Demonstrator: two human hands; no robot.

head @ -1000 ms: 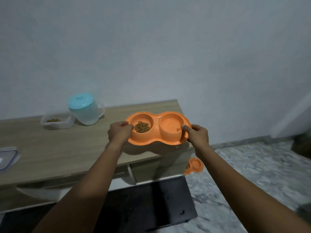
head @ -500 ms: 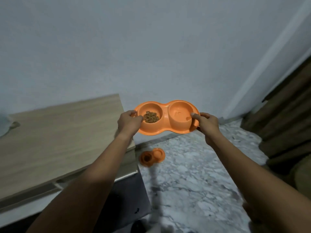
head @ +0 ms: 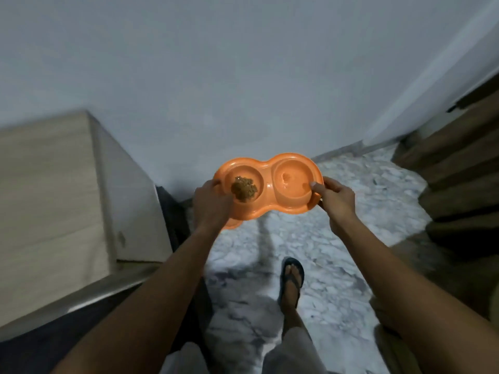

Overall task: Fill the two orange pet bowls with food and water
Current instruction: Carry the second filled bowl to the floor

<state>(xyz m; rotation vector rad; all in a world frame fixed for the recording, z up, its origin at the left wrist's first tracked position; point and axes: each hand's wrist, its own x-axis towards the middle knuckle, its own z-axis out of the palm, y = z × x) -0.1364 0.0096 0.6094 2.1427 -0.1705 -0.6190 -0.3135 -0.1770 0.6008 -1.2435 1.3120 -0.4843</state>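
You hold the orange double bowl (head: 267, 174) off the ground in front of you, above the marble floor (head: 345, 247), one hand at each end. Your left hand (head: 212, 203) is closed round the left end, next to the well where the kibble (head: 244, 188) is heaped toward the near side. Your right hand (head: 336, 198) pinches the right end, with the thumb lying on the rim beside the right well (head: 290, 179). That well's bottom looks glossy, but you cannot tell from here whether it holds water. A sliver of orange (head: 232, 224) shows just under your left wrist, and too little of it shows to say what it is. The wooden cabinet (head: 48, 198) stands to your left, and its top edge runs from the far corner back toward you. Its pale side panel (head: 129, 201) faces the open floor, with a dark strip (head: 170, 209) just beside its base. The bowl is clear of that panel, to its right. Ahead, the wall (head: 243, 63) meets the floor at a baseboard (head: 337, 151) just beyond the bowl's far rim. On your right, brown folds (head: 459, 171) come down to the floor. The bare marble forms a lane between cabinet and folds, and it widens toward the right corner. One foot in a dark sandal (head: 291, 276) stands on the marble, nearer to you than the bowl.
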